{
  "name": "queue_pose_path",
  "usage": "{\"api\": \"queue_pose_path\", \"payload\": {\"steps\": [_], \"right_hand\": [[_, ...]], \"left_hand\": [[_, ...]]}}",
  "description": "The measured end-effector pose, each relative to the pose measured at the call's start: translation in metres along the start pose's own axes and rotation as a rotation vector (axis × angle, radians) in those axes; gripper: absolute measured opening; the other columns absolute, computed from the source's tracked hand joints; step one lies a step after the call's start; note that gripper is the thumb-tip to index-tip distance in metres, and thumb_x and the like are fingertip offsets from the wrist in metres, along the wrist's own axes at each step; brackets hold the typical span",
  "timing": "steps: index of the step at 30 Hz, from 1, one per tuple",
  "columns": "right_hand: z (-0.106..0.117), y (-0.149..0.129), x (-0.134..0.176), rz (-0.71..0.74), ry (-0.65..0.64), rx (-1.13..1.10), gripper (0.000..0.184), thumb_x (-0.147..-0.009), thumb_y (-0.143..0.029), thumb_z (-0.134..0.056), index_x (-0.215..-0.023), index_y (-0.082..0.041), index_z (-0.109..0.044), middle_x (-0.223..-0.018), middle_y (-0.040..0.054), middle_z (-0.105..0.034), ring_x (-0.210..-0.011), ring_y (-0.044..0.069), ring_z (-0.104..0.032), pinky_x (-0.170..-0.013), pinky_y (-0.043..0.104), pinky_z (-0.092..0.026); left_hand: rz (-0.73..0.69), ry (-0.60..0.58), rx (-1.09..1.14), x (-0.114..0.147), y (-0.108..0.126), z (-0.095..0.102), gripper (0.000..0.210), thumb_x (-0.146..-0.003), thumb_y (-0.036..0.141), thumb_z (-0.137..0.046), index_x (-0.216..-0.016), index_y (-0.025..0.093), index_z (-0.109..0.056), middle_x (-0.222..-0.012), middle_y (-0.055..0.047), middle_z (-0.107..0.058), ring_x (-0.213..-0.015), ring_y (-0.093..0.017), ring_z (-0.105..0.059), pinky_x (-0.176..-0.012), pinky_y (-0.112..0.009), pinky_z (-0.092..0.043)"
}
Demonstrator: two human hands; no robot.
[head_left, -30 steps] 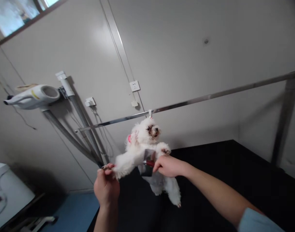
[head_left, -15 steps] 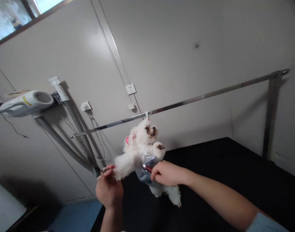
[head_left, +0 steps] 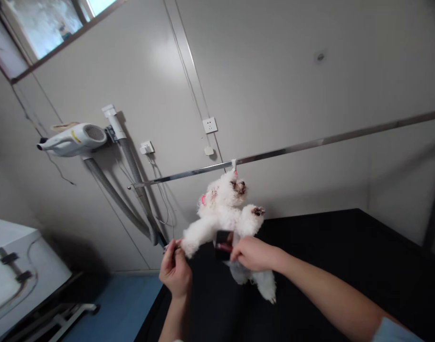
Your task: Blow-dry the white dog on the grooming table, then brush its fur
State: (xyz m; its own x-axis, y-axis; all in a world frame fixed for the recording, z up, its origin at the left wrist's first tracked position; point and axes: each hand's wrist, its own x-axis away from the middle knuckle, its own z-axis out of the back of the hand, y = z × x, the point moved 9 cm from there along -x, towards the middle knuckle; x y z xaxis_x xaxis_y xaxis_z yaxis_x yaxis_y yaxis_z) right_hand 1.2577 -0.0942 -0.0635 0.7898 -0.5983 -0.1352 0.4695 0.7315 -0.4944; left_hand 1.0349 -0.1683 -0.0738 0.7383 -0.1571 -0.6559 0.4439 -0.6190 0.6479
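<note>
The white dog (head_left: 229, 214) was in the middle of the frame, reared up over the black table (head_left: 317, 242), with a pale loop (head_left: 233, 164) running from its head to the metal bar (head_left: 281, 152) above. At lower centre-left, the left hand (head_left: 176, 270) pinched the end of one foreleg (head_left: 200, 232) between thumb and fingers, drawing it out sideways. The right hand (head_left: 255, 254), just right of centre, had its fingers closed round the red handle of a brush (head_left: 222, 243). The brush's dark head was blurred in front of the body below that foreleg; whether its pins met the fur, I could not tell.

Doing this well probably called for a steady but gentle hold on the foreleg, no twisting at the shoulder, and short, light strokes with the brush face flat, so the pins would not scrape skin.
</note>
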Motion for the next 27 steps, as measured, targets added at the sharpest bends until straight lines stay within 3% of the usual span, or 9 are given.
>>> {"api": "queue_pose_path", "payload": {"steps": [2,6,9,12,16,22,27], "right_hand": [[-0.001,0.0,0.001,-0.008,-0.034,0.038,0.041,-0.077,-0.006,-0.051,-0.095,-0.026,-0.081,-0.098,0.003,-0.08,-0.094,0.022,-0.074,-0.087,0.029,-0.052],[0.009,-0.02,-0.01,0.125,-0.067,0.072,0.04,-0.081,-0.01,-0.05,-0.104,-0.026,-0.079,-0.107,0.003,-0.078,-0.101,0.024,-0.071,-0.091,0.031,-0.05],[0.017,-0.015,-0.018,0.056,-0.142,0.119,0.045,-0.076,-0.003,-0.048,-0.102,-0.023,-0.079,-0.107,0.0045,-0.078,-0.103,0.023,-0.071,-0.089,0.03,-0.05],[0.022,-0.017,-0.019,0.031,-0.183,0.215,0.042,-0.075,-0.006,-0.051,-0.099,-0.024,-0.08,-0.101,0.0055,-0.079,-0.096,0.025,-0.072,-0.081,0.031,-0.051],[0.023,-0.034,-0.03,0.157,-0.225,0.211,0.041,-0.077,-0.01,-0.053,-0.106,-0.026,-0.078,-0.108,0.0023,-0.078,-0.096,0.024,-0.071,-0.082,0.03,-0.05],[0.036,-0.014,-0.033,-0.006,-0.283,0.318,0.04,-0.075,-0.008,-0.054,-0.101,-0.025,-0.08,-0.102,0.0044,-0.079,-0.091,0.025,-0.071,-0.072,0.03,-0.049],[0.023,-0.032,-0.038,0.198,-0.319,0.229,0.04,-0.082,-0.013,-0.052,-0.11,-0.027,-0.076,-0.111,0.0032,-0.077,-0.096,0.023,-0.07,-0.077,0.029,-0.049]], "left_hand": [[0.045,0.027,-0.025,0.003,-0.003,0.005,0.033,-0.078,0.035,-0.071,-0.104,0.014,-0.073,-0.087,-0.005,-0.074,-0.084,-0.017,-0.069,-0.093,-0.037,-0.055],[0.034,0.079,-0.029,0.008,-0.003,0.015,0.032,-0.076,0.033,-0.073,-0.101,0.014,-0.073,-0.086,-0.005,-0.073,-0.082,-0.016,-0.068,-0.095,-0.039,-0.053],[0.188,0.132,-0.002,0.011,-0.024,0.026,0.034,-0.075,0.035,-0.073,-0.102,0.014,-0.072,-0.087,-0.004,-0.073,-0.08,-0.016,-0.068,-0.088,-0.037,-0.056],[0.307,0.077,0.004,0.015,-0.045,0.027,0.034,-0.074,0.036,-0.073,-0.1,0.014,-0.072,-0.091,-0.004,-0.072,-0.082,-0.016,-0.068,-0.085,-0.034,-0.056],[0.248,0.05,-0.075,0.02,-0.047,0.031,0.031,-0.073,0.035,-0.073,-0.097,0.015,-0.073,-0.094,-0.005,-0.073,-0.089,-0.018,-0.068,-0.091,-0.034,-0.053],[0.391,0.056,-0.065,0.031,-0.06,0.032,0.036,-0.073,0.037,-0.072,-0.102,0.015,-0.072,-0.094,-0.005,-0.074,-0.083,-0.017,-0.068,-0.082,-0.033,-0.056],[0.367,0.094,-0.075,0.035,-0.056,0.032,0.034,-0.071,0.035,-0.074,-0.098,0.014,-0.072,-0.092,-0.005,-0.073,-0.082,-0.016,-0.068,-0.08,-0.03,-0.055]]}}
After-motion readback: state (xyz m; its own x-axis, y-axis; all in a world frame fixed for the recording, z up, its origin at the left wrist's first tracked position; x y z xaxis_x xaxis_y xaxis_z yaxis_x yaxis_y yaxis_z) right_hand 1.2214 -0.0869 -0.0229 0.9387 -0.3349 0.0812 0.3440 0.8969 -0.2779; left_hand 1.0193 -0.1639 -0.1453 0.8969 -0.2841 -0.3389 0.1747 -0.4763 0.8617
